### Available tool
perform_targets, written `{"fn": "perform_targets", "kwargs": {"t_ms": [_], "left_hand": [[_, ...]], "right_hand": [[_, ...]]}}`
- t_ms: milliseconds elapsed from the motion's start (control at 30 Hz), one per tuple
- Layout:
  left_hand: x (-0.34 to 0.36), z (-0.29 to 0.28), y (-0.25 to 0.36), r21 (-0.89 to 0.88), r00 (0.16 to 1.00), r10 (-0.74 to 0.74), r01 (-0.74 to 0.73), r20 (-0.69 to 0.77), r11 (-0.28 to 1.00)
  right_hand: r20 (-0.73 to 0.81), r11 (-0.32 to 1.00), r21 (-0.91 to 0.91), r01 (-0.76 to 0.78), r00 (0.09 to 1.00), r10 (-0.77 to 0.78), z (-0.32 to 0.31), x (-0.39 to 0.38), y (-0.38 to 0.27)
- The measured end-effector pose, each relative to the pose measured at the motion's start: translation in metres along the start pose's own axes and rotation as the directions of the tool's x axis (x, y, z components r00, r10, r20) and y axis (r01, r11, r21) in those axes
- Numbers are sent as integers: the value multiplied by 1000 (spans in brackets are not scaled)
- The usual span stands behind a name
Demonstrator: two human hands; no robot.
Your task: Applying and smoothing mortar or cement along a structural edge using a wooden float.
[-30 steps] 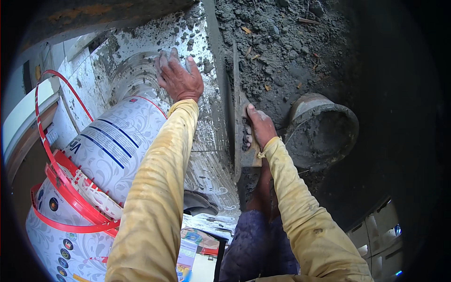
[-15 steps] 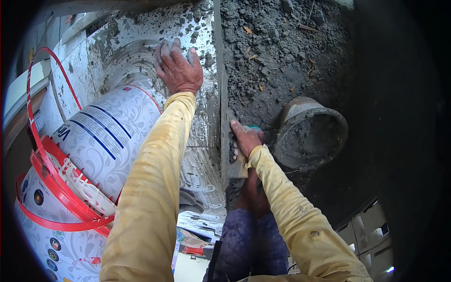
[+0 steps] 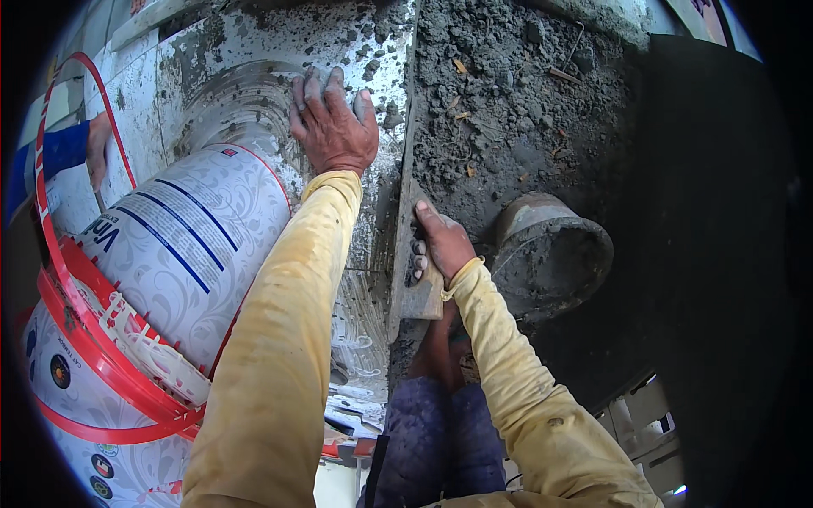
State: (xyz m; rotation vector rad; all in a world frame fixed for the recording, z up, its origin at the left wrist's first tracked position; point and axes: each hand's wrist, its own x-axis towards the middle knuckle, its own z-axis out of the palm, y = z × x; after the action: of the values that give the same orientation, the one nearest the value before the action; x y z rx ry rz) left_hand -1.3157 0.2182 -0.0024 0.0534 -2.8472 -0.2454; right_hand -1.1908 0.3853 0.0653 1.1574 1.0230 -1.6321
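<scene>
My left hand (image 3: 335,131) rests on the white, mortar-smeared board (image 3: 279,97), fingers stretched out and somewhat apart. It holds nothing. My right hand (image 3: 446,244) is closed around what looks like a wooden plastering float (image 3: 421,296), its fingertips showing past the grip. This tool lies along the board's right edge, beside the grey mortar (image 3: 500,102). Just right of my right hand, a mortar-caked bucket (image 3: 555,254) is tipped on its side, with grey mix coating its inside.
Two white patterned paint pails (image 3: 195,224) with red rims and handles lie at the left. A co-worker's hand (image 3: 98,148) in a blue sleeve is by the red handle. A dark surface (image 3: 703,212) stands at the right. My legs (image 3: 436,432) are below.
A co-worker's hand in a blue sleeve has appeared at the left. The view has shifted a little. My right hand keeps its grip on the float, and my left hand stays on the board.
</scene>
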Motion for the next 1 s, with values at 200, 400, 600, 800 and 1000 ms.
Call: {"fn": "perform_targets", "kwargs": {"t_ms": [200,400,600,800,1000], "left_hand": [[-1,2,2,-17,1000,-9,9,-2,1000],[-3,5,-1,-15,1000,-22,22,16,1000],[-4,11,-8,-26,1000,-7,7,-16,1000],[-5,5,-8,-16,1000,-14,14,-20,1000],[-7,9,-8,-22,1000,-10,9,-10,1000]], "right_hand": [[73,997,47,56,996,-59,7,17,-77],[123,990,40,136,982,-140,13,63,-154],[-14,976,-150,155,987,-159,3,60,-95],[-39,988,-123,-94,995,90,-6,-18,45],[-119,963,-86,-254,963,243,-21,-68,172]]}}
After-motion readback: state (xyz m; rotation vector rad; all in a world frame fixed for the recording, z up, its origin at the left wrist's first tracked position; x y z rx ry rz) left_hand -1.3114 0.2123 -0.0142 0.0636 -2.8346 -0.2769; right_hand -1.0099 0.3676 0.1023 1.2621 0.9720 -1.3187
